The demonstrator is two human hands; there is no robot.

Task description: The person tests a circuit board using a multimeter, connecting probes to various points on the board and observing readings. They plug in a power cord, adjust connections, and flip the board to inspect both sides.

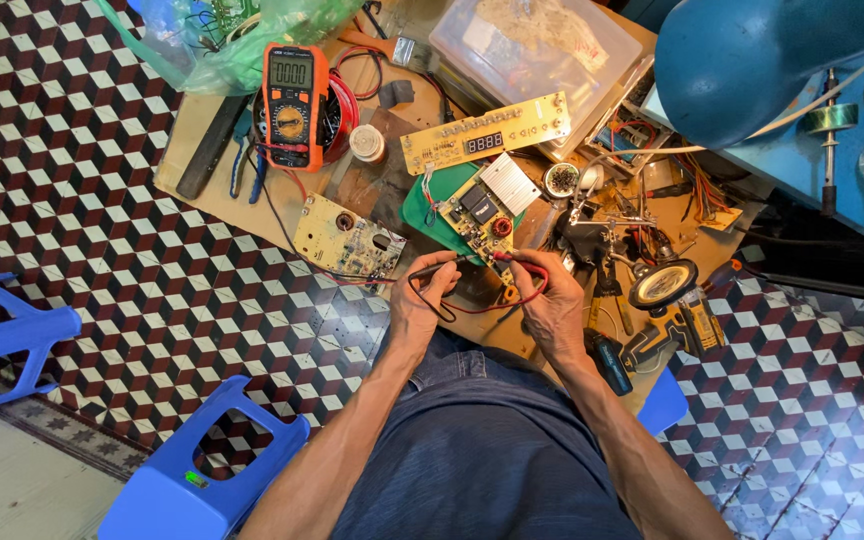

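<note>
Two probes, black (444, 266) and red (518, 258), touch one circuit board (479, 212).

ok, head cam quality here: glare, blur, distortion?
Head view: even daylight with soft shadows; sharp on both hands, left hand and right hand, and on the circuit board; glare on the clear plastic box; wide-angle bending at the edges, blue lamp shade slightly soft.

Low wooden board (187, 130) set on patterned tile floor (132, 290), carrying an orange multimeter (293, 92), a loose circuit board (347, 238), a long display board (485, 132), a green mat (430, 222) under another circuit board (485, 212), a magnifying glass (663, 283) and a clear plastic box (537, 50).
</note>
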